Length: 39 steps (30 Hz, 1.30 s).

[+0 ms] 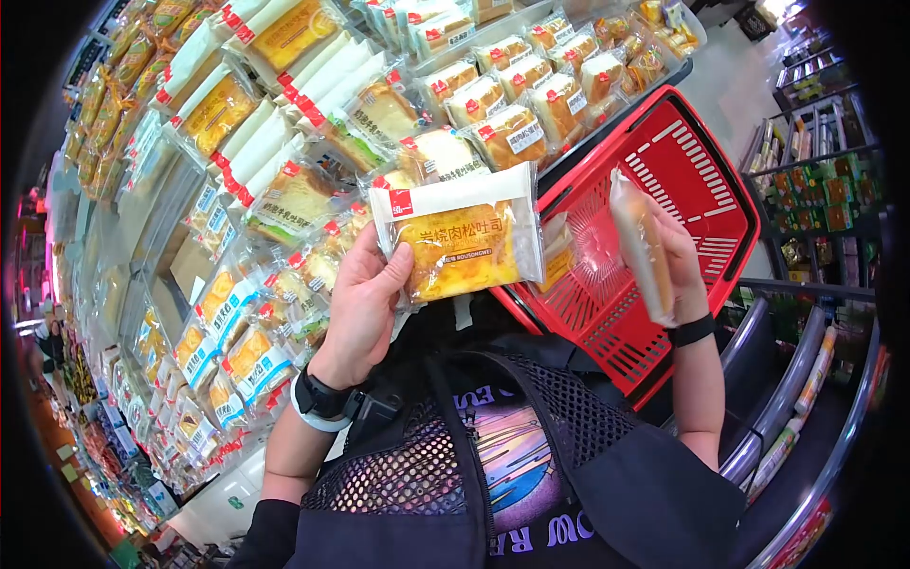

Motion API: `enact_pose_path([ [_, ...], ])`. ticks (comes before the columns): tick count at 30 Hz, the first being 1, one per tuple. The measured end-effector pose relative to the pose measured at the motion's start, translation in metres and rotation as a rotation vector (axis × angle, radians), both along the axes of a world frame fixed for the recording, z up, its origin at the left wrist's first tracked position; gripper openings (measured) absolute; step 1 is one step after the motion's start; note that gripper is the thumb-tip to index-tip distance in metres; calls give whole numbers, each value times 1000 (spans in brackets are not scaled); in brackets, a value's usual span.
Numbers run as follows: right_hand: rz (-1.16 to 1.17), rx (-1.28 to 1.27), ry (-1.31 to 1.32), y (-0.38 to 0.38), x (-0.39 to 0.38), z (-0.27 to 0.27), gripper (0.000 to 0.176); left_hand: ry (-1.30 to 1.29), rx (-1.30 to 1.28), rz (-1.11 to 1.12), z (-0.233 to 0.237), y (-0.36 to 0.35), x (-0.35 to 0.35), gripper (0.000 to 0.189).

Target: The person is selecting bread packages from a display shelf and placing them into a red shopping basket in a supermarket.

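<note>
My left hand (362, 299) grips a wrapped slice of pork floss toast (464, 237) by its lower left corner, its thumb on the front. The pack has a white top band, a red logo and a yellow topping, and its printed face is toward me. In my right hand (678, 251) is a packaged bread (645, 247) turned edge-on, so its label is hidden. It is held upright over the red shopping basket (697, 123). Another yellow bread pack (557, 256) shows in the basket, partly behind the toast in my left hand.
A bread display (180, 180) curves along the left and far side. Rows of wrapped breads (512, 133) fill a tray at the back, and blue-and-white packs (227, 313) lie lower left. Metal rails (796, 389) and stocked shelves (815, 180) stand on the right.
</note>
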State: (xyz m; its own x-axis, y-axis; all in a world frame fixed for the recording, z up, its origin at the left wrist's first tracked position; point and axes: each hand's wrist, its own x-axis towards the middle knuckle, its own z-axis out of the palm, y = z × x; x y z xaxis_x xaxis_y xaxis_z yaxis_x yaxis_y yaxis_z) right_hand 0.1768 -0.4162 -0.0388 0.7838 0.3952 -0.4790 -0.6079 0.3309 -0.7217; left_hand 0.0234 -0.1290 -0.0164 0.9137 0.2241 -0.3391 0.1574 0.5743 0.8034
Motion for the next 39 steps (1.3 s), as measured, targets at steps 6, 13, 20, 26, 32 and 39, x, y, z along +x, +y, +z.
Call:
enact_pose_path([
  [6, 284, 646, 23, 3, 4, -50, 66, -11, 51, -7, 0, 1, -1, 44],
  [13, 179, 214, -157, 23, -6, -21, 47, -2, 13, 11, 0, 4, -2, 43],
  [20, 336, -247, -555, 33, 3, 7, 35, 45, 69, -20, 2, 4, 0, 43],
  [26, 411, -306, -677, 41, 3, 13, 36, 43, 109, -38, -2, 6, 0, 44],
  [32, 474, -344, -720, 41, 5, 5, 34, 63, 135, -36, -1, 6, 0, 44],
  [39, 418, -285, -729, 43, 1, 2, 36, 66, 142, -60, -3, 9, 0, 43],
])
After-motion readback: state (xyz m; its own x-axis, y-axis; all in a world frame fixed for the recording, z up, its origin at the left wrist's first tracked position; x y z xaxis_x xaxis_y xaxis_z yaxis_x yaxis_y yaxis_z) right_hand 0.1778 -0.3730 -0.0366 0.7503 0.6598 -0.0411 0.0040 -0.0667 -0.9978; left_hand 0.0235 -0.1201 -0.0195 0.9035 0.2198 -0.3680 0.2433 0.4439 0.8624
